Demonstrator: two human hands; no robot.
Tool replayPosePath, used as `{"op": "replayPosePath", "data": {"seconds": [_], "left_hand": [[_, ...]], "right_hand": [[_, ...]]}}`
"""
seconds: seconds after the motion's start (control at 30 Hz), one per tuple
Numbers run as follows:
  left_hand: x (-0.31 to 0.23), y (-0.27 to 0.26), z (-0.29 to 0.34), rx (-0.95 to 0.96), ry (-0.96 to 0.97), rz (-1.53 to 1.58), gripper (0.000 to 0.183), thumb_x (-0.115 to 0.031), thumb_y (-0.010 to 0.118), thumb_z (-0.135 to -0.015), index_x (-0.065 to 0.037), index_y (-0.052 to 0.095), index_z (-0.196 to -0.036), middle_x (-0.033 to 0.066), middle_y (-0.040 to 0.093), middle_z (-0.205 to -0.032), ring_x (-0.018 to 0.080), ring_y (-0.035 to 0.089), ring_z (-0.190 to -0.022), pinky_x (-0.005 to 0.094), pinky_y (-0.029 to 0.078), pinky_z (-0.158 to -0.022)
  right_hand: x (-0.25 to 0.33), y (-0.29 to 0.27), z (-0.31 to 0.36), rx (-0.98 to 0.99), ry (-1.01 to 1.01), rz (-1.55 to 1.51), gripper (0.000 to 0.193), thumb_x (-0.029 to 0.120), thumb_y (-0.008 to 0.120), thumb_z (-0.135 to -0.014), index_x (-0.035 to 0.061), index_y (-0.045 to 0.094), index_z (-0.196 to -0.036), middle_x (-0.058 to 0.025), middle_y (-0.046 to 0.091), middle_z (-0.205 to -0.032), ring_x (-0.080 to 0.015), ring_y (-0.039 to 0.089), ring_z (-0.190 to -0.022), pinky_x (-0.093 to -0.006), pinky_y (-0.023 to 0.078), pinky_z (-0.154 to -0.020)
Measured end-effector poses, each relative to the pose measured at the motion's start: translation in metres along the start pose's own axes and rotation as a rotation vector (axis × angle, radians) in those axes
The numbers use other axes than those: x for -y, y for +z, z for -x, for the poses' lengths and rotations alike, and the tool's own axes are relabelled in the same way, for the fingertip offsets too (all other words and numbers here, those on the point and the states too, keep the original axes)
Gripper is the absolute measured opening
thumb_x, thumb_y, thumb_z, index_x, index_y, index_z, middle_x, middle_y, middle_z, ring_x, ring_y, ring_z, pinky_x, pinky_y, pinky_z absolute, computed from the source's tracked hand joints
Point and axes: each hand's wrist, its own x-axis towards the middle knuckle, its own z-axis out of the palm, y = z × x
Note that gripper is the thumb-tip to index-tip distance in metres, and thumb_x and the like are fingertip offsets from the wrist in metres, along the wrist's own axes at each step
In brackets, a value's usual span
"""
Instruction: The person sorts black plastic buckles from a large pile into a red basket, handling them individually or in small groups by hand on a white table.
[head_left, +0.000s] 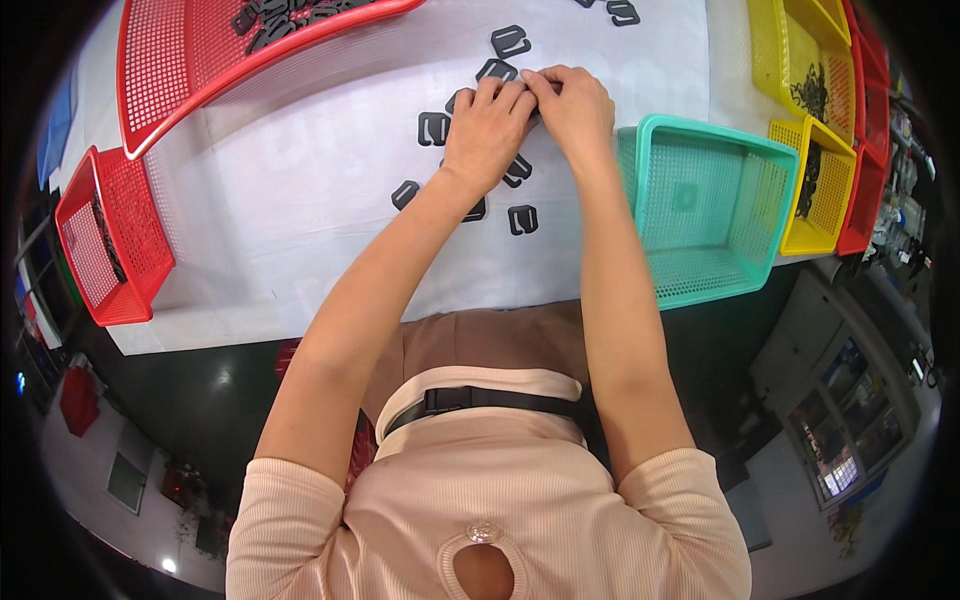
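My left hand (487, 130) is closed over the white tabletop (300, 200), its fingers curled and pointing away from me. Beside it, my right hand (578, 110) pinches with thumb and forefinger, and the fingertips of both hands meet. A dark edge shows beneath them, but what they grip is mostly hidden. Flat black plastic buckles, squarish with a slot, lie loose around my hands. One buckle (433, 129) is left of my left hand, another buckle (510, 41) lies beyond the fingers, and a third buckle (523, 220) is nearer me.
A large red basket (190, 110) with a heap of black buckles stands far left, a smaller red basket (150, 235) nearer. By my right forearm is a teal basket (720, 140) with nothing visible inside. Yellow baskets (838, 205) with dark small parts stand further right, beside red ones.
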Motion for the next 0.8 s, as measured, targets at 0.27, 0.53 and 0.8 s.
{"op": "replayPosePath", "data": {"seconds": [0.27,0.53,0.8], "left_hand": [[0.003,-0.005,0.009,-0.044,0.179,-0.152,0.021,-0.012,0.052,-0.077,-0.007,0.058,-0.097,0.0045,0.054,-0.098,0.0225,0.046,-0.094,0.0355,0.035,-0.079],[-0.02,0.001,0.003,0.038,0.081,-0.218,0.018,-0.012,0.053,-0.076,-0.003,0.059,-0.09,0.0092,0.052,-0.095,0.0223,0.046,-0.092,0.0329,0.036,-0.076],[-0.012,0.004,-0.02,0.005,-0.022,-0.121,0.016,-0.016,0.06,-0.078,-0.004,0.059,-0.088,0.0083,0.054,-0.08,0.023,0.052,-0.079,0.0337,0.044,-0.067]], "right_hand": [[0.029,0.013,-0.021,0.098,0.006,0.366,0.038,0.045,0.072,-0.066,0.0105,0.068,-0.082,-0.0057,0.067,-0.078,-0.0207,0.064,-0.075,-0.031,0.046,-0.066],[0.034,0.01,-0.027,0.145,0.073,0.125,0.034,0.038,0.074,-0.064,0.0114,0.066,-0.083,-0.0049,0.065,-0.082,-0.0215,0.063,-0.077,-0.0349,0.047,-0.07],[-0.017,-0.01,0.006,-0.215,-0.204,0.207,0.029,0.014,0.07,-0.071,0.0073,0.059,-0.097,-0.0096,0.055,-0.094,-0.0291,0.054,-0.09,-0.0401,0.041,-0.076]]}}
